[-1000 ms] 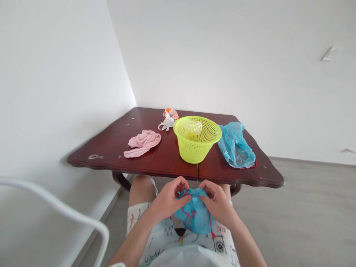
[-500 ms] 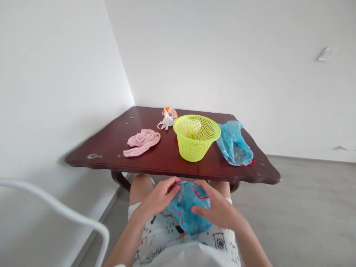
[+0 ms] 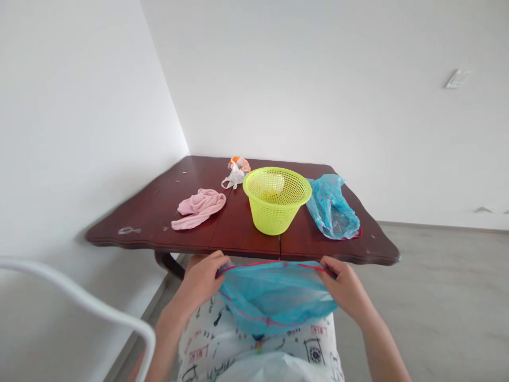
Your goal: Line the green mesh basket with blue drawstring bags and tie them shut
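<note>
A thin blue plastic bag (image 3: pixel 278 297) with a red drawstring rim is stretched wide over my lap, just in front of the table edge. My left hand (image 3: pixel 207 276) grips the rim at its left end, fingers closed. At the right end, my right hand (image 3: pixel 342 281) pinches the same rim. The bag's mouth gapes between the two hands. Beyond it on the table stands a yellow-green plastic basket (image 3: pixel 274 217) with mesh walls. A second blue bag (image 3: pixel 334 207) lies crumpled to the basket's right.
On the dark red wooden table (image 3: pixel 234 241) a pink cloth (image 3: pixel 201 207) lies left of the basket. Behind it sit a white plastic bag (image 3: pixel 234 176) and an orange-and-white bundle (image 3: pixel 240 163). A white curved tube (image 3: pixel 79 294) crosses the lower left. Walls stand behind and left.
My hands have moved apart, left and right, pulling the bunched blue bag's rim out wide. The things on the table have stayed in place; the view shifted slightly.
</note>
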